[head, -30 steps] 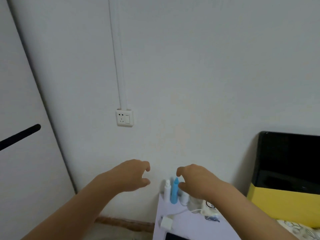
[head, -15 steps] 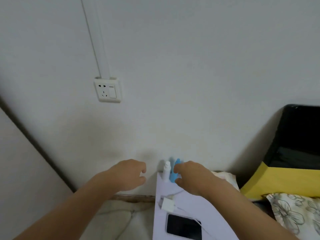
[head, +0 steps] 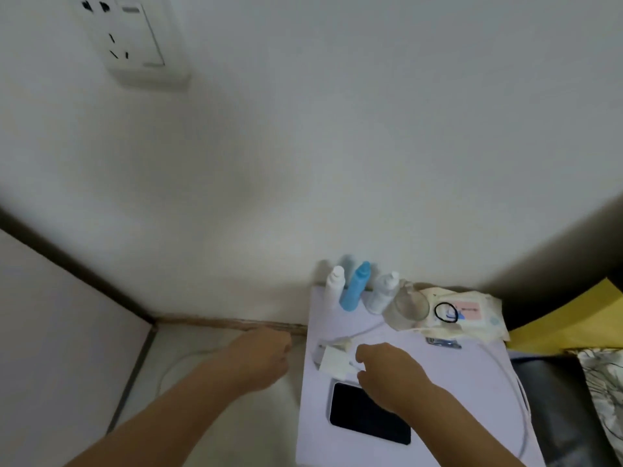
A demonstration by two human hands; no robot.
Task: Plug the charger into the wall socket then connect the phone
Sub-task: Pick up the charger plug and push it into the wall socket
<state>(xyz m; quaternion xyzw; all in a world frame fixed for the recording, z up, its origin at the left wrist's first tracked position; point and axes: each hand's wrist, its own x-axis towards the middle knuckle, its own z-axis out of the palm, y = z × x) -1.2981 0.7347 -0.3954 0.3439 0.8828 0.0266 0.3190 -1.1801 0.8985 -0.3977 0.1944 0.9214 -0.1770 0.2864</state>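
Head cam view: the white charger (head: pixel 333 363) sits on the pale lilac tabletop (head: pixel 472 382), left side, just past the phone (head: pixel 367 414), which lies screen-up nearer the person. Right hand (head: pixel 391 375) is right at the charger, fingers curled with the tips touching its right edge, not really clamped yet. Left hand (head: pixel 261 358) hangs over the floor left of the tabletop, fingers loosely curled, holding nothing. Wall socket (head: pixel 135 38) is way up at far left, nothing plugged in. Bottles (head: pixel 354 286) stand by the wall.
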